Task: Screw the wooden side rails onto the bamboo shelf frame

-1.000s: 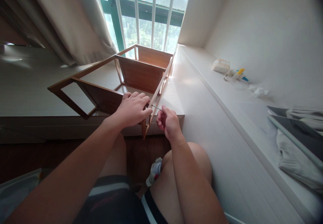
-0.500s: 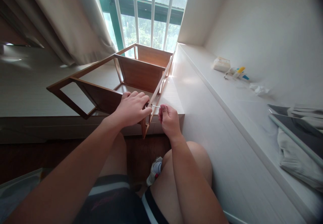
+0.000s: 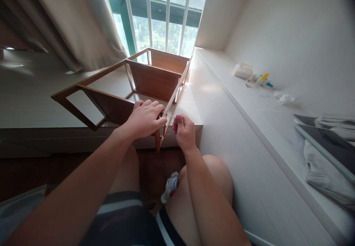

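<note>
A brown wooden shelf frame [image 3: 156, 76] lies on its side across the pale window ledge, its near end sticking out past the ledge's edge. My left hand [image 3: 146, 118] is curled over the top edge of the nearest board, with its thumb toward the right-hand rail. Closed in a pinch, my right hand [image 3: 185, 129] grips a thin silver rod [image 3: 171, 115] that looks like a hex key. The rod's far end meets the right-hand rail of the frame; its other end is hidden in my fingers.
To the right rises a white cabinet [image 3: 222, 127]; its top bears a small soft pack [image 3: 243, 70], a yellow-tipped item [image 3: 264, 77], crumpled plastic [image 3: 284, 97] and folded grey cloth [image 3: 323, 168]. A barred window stands behind the frame, with a beige curtain [image 3: 91, 27] at left.
My right hand has shifted very slightly to the left and turned a little around the rod. My left hand and the shelf frame have stayed in place.
</note>
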Tool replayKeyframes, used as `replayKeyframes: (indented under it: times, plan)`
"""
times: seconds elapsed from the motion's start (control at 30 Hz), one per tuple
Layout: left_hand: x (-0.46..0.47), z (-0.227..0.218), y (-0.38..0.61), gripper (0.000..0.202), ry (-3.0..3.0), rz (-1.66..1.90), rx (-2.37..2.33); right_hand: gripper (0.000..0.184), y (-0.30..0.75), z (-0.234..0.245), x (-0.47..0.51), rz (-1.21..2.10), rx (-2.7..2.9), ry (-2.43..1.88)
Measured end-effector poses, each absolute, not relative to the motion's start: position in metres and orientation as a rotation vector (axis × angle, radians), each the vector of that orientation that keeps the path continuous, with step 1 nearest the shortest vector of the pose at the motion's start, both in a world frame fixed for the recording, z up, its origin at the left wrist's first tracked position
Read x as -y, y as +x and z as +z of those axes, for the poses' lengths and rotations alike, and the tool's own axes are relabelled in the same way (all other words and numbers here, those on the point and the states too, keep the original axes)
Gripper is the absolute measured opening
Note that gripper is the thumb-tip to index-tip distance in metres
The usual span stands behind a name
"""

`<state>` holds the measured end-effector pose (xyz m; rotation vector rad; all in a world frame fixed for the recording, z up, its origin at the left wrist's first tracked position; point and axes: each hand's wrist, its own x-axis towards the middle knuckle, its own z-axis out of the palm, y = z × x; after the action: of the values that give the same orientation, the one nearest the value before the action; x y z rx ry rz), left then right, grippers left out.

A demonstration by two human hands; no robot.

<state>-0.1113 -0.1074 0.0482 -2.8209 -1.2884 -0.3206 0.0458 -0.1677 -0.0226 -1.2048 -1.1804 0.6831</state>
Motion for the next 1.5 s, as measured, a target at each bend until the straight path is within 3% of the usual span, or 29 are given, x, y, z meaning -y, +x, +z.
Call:
replayKeyframes:
  times: [0.4,0.93,1.23,1.5]
  plan:
    - [0.105,0.048,-0.110,0.024,-2.810,-0.306,1.291,0.056,0.041,-0.020,0.168,0.827,1.059,-1.172]
    - [0.103,0.048,-0.111,0.023,-2.796,-0.279,1.266,0.052,0.043,-0.016,0.166,1.400,0.755,-1.010]
    - [0.104,0.047,-0.112,0.024,-2.808,-0.305,1.255,0.049,0.050,-0.018,0.168,0.766,1.201,-1.212]
    - [0.104,0.048,-0.112,0.024,-2.814,-0.305,1.258,0.047,0.046,-0.017,0.171,0.581,1.279,-1.269]
